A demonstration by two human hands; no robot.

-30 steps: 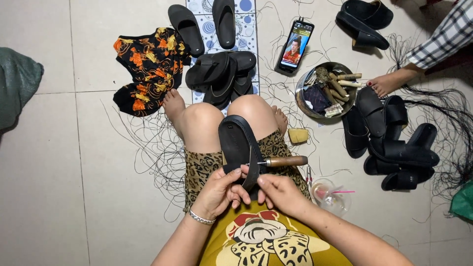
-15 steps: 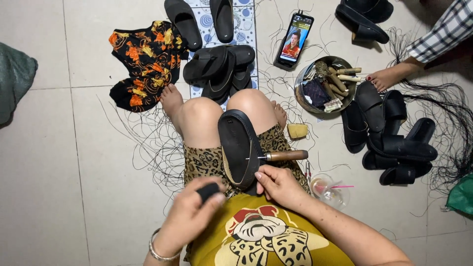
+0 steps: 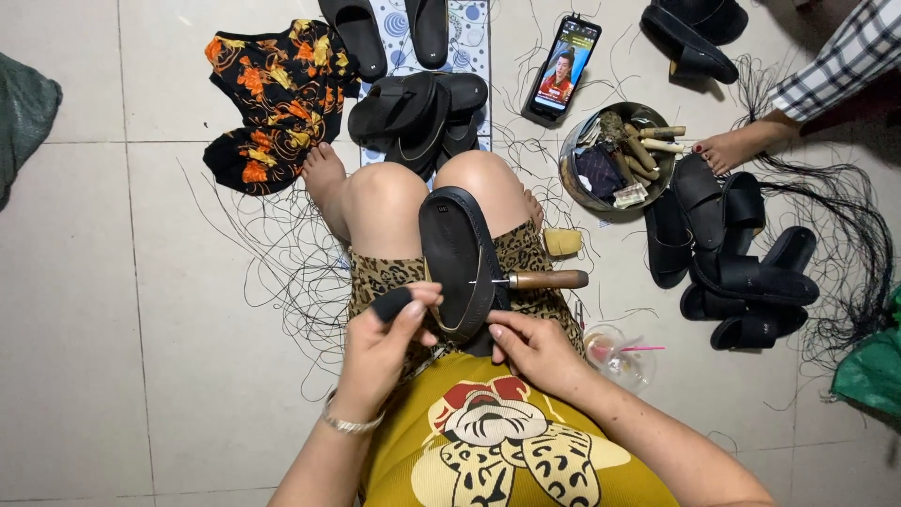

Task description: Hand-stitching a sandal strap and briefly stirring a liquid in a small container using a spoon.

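- Tiled floor [image 3: 113, 310], pale, littered with loose black thread [image 3: 282, 272] around the seated person's legs.
- Orange-and-black patterned cloth [image 3: 272, 99] on the floor, upper left, just beside the person's foot.
- Pile of black sandals [image 3: 741, 253] at right, near another person's bare foot [image 3: 741, 145]; long black thread strands trail beside it.
- Second heap of black sandals [image 3: 422, 108] past the knees, partly on a blue-patterned mat [image 3: 474, 38].
- Black sandal sole [image 3: 457, 258] lies lengthwise on the person's lap, between the knees and the hands, toe end pointing away from the body.
- Metal bowl [image 3: 572, 178] right of the knees, full of tools and scraps.
- Left hand [image 3: 380, 352] closed, thumb and fingers pinching a small black piece [image 3: 389, 303], just left of the sole's near end; bracelet on the wrist.
- Right hand [image 3: 537, 345] curled, fingertips pressed on the sole's near edge; can't tell if it really grips it.
- Phone [image 3: 561, 70] with lit screen on the floor above the bowl.
- Awl with wooden handle [image 3: 544, 279] stuck into the sole's right edge, handle pointing right, no hand on it.
- Clear plastic cup [image 3: 619, 352] on the floor by the right forearm.
- Small yellow block [image 3: 563, 242] beside the right knee.
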